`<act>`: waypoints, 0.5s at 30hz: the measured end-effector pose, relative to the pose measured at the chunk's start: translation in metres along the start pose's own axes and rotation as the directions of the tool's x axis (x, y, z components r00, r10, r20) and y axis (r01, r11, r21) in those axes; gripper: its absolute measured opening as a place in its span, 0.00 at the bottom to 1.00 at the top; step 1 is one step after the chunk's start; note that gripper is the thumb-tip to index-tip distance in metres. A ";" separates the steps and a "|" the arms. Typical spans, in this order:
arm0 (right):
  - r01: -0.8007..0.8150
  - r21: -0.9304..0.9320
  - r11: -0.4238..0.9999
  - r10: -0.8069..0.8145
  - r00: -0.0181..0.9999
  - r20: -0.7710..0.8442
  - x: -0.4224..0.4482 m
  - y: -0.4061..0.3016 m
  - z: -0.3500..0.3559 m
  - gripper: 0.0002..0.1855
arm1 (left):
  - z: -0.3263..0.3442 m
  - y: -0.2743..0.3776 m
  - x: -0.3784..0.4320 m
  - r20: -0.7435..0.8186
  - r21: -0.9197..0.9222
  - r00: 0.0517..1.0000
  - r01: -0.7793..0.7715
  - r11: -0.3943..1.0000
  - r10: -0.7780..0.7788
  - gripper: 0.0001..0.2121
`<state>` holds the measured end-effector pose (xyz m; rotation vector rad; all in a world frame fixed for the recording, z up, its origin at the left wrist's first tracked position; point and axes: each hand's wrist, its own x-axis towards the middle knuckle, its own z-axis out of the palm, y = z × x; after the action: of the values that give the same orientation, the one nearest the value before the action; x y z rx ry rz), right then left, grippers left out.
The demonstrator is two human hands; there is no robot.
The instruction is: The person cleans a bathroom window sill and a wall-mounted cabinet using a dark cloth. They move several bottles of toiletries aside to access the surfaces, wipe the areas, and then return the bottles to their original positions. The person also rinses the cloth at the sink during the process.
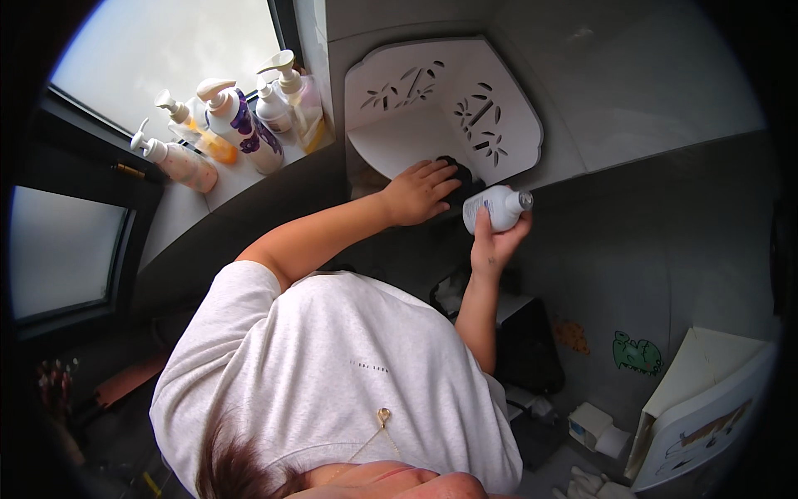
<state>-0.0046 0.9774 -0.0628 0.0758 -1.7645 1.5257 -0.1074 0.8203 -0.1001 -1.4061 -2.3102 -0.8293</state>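
Observation:
A white corner shelf (411,134) with leaf-shaped cut-outs in its two upright sides is fixed in the wall corner before me. My left hand (419,192) lies at its front edge, fingers spread over a black cloth (462,173) and pressing on it. Part of that cloth is hidden under the fingers. Just right of the shelf's front, my right hand (502,240) grips a white bottle (492,209) with a grey cap, tilted to the right. The bottle bears printing and is held clear of the shelf.
Several pump bottles (249,134) stand on the window sill (249,184) to the left. An opened window pane (68,249) juts in below them. Lower right are a white wall box (698,405), a small white holder (589,424) and a green cartoon sticker (636,353).

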 end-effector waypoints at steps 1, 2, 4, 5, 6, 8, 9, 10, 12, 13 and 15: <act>0.014 -0.045 0.999 -0.013 1.000 0.017 0.005 -0.001 0.005 0.34 | -0.004 0.003 -0.002 -0.007 -0.018 1.000 -0.025 1.000 0.025 0.21; 0.021 -0.027 0.999 -0.020 0.999 0.037 0.009 0.004 0.012 0.34 | -0.009 0.000 -0.007 -0.010 0.005 0.999 -0.037 0.999 0.037 0.19; 0.010 0.011 1.000 -0.011 0.997 0.079 0.025 0.010 0.032 0.35 | -0.026 -0.013 -0.025 -0.011 0.056 0.997 -0.072 0.996 0.073 0.16; -0.084 0.109 0.991 0.071 0.991 0.114 0.034 0.012 0.045 0.34 | -0.034 -0.019 -0.036 -0.025 0.093 0.999 -0.042 0.995 0.044 0.16; -0.091 0.083 0.992 0.079 0.988 0.134 0.042 0.019 0.056 0.33 | -0.043 -0.024 -0.048 -0.040 0.124 0.999 -0.017 0.992 0.022 0.15; -0.066 0.019 0.998 0.062 0.985 0.162 0.061 0.042 0.077 0.32 | -0.061 -0.035 -0.067 -0.090 0.191 0.995 0.047 0.980 -0.030 0.15; -0.038 -0.020 0.999 0.041 0.985 0.165 0.067 0.056 0.087 0.32 | -0.069 -0.041 -0.076 -0.121 0.222 0.991 0.085 0.971 -0.059 0.15; -0.010 -0.064 0.998 0.021 0.985 0.171 0.074 0.065 0.096 0.32 | -0.076 -0.046 -0.087 -0.146 0.233 0.985 0.129 0.964 -0.096 0.15; -0.080 -0.064 0.995 0.087 0.988 0.126 0.080 0.075 0.114 0.33 | -0.086 -0.054 -0.106 -0.140 0.186 0.964 0.252 0.950 -0.228 0.15; -0.116 -0.065 0.991 0.122 0.987 0.104 0.082 0.079 0.121 0.34 | -0.089 -0.059 -0.116 -0.138 0.164 0.946 0.314 0.935 -0.293 0.14; -0.116 -0.081 0.990 0.124 0.988 0.096 0.086 0.079 0.128 0.36 | -0.089 -0.072 -0.141 -0.083 -0.018 0.875 0.477 0.879 -0.476 0.14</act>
<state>-0.1700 0.9260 -0.0732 0.0090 -1.9355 1.5626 -0.1076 0.6413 -0.1282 -0.7751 -2.6256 -0.9915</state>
